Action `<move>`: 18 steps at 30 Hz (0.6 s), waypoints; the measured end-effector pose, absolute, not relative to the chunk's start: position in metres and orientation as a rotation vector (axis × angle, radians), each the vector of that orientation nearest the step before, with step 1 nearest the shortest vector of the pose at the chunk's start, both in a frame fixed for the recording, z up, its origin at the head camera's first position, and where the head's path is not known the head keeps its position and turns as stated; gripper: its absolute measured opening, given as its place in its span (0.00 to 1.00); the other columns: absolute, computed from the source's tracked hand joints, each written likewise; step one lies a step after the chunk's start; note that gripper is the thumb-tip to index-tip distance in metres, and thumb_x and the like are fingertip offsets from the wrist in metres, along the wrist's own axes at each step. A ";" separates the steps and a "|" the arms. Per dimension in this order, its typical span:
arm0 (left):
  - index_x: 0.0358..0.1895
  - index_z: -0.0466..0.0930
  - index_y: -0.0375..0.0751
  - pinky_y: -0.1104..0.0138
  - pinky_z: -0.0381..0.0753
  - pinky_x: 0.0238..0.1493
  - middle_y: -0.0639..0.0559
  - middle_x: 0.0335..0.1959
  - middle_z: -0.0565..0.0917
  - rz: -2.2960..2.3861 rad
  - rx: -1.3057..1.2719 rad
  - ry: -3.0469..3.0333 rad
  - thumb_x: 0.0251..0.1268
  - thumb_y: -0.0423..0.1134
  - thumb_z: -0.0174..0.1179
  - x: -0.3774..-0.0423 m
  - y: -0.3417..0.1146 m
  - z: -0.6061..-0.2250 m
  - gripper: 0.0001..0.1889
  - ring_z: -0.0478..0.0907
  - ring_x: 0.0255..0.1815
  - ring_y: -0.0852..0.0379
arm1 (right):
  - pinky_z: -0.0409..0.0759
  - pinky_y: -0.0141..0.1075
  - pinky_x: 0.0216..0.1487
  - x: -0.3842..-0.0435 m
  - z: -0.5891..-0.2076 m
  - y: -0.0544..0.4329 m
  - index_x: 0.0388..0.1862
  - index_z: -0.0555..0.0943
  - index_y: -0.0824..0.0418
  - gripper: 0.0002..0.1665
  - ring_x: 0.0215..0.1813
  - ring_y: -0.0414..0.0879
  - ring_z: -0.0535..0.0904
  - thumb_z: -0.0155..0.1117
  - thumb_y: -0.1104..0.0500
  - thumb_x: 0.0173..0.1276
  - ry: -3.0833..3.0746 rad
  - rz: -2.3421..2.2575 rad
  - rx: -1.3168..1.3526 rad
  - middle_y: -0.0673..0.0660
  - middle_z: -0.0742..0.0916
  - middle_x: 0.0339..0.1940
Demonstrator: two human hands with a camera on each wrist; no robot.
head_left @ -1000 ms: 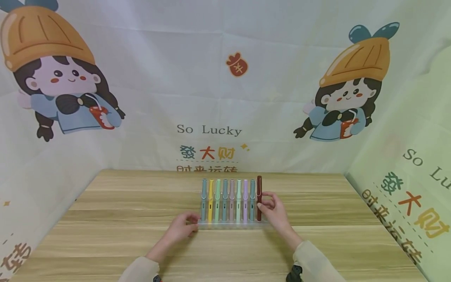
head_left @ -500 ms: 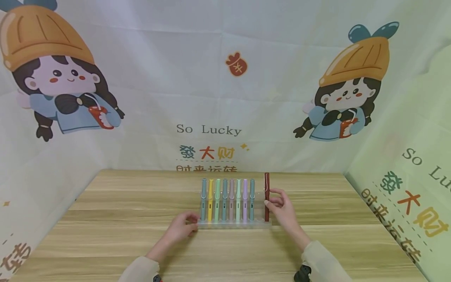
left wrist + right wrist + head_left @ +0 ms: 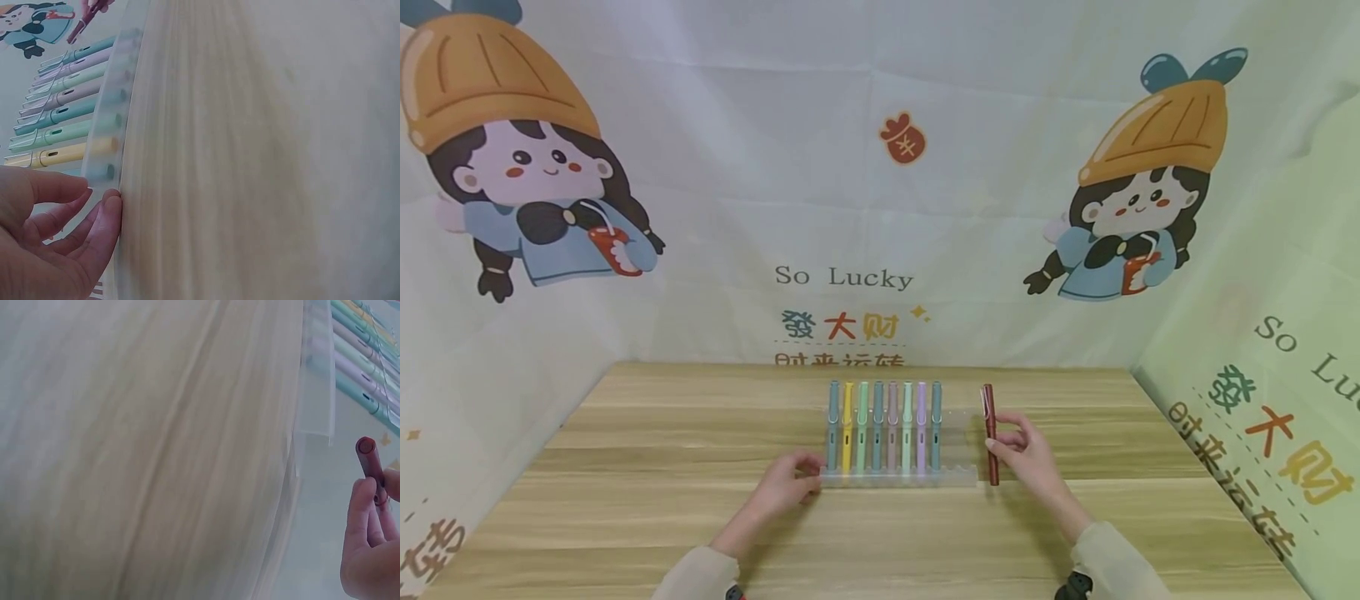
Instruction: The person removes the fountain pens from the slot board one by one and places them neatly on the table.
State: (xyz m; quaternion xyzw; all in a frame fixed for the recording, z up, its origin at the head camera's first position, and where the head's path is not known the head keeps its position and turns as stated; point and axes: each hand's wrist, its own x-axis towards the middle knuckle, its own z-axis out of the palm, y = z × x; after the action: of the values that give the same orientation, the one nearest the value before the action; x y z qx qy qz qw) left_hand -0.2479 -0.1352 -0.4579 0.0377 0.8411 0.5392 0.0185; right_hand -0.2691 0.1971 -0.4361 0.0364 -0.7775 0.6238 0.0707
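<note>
A dark red pen with a metal clip is pinched between the thumb and fingers of my right hand. It stands nearly upright, just right of the clear pen stand and apart from it. In the right wrist view the pen's end points toward the camera. My left hand grips the stand's left end; in the left wrist view its thumb and fingers close about the clear front rail. Several pastel pens, among them a yellow pen and a purple pen, stand in a row in the stand.
The stand is on a wood-grain table. Behind it hangs a pale printed cloth, which also runs down both sides. At the stand's right end, slots show without pens.
My right hand has lifted the dark red pen out of the right part of the stand and carried it right, past the stand's end. My left hand has stayed in place.
</note>
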 end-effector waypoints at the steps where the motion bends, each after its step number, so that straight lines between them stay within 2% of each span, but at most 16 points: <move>1: 0.39 0.73 0.28 0.64 0.77 0.26 0.46 0.30 0.75 1.673 0.117 2.614 0.52 0.22 0.54 -0.248 -0.135 -0.458 0.09 0.74 0.28 0.54 | 0.78 0.34 0.30 -0.269 -0.436 0.198 0.52 0.68 0.70 0.23 0.30 0.45 0.78 0.59 0.72 0.55 -2.353 1.872 0.106 0.65 0.81 0.33; 13: 0.38 0.73 0.28 0.63 0.77 0.26 0.45 0.30 0.75 1.684 0.125 2.611 0.52 0.21 0.54 -0.247 -0.135 -0.457 0.09 0.74 0.28 0.54 | 0.79 0.38 0.31 -0.270 -0.441 0.211 0.52 0.66 0.74 0.23 0.30 0.52 0.78 0.58 0.72 0.56 -2.532 1.857 0.120 0.62 0.80 0.30; 18: 0.38 0.73 0.28 0.63 0.78 0.26 0.45 0.30 0.75 1.680 0.132 2.608 0.52 0.21 0.53 -0.246 -0.135 -0.457 0.09 0.74 0.28 0.54 | 0.79 0.39 0.28 -0.270 -0.445 0.212 0.51 0.67 0.75 0.24 0.28 0.52 0.78 0.59 0.72 0.55 -2.595 1.828 0.100 0.62 0.80 0.28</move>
State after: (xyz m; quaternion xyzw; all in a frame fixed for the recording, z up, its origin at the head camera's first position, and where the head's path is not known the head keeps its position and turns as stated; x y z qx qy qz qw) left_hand -0.2462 -0.1355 -0.4568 0.0425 0.8397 0.5410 0.0180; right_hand -0.2698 0.2115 -0.4450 0.0315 -0.8171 0.5754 -0.0170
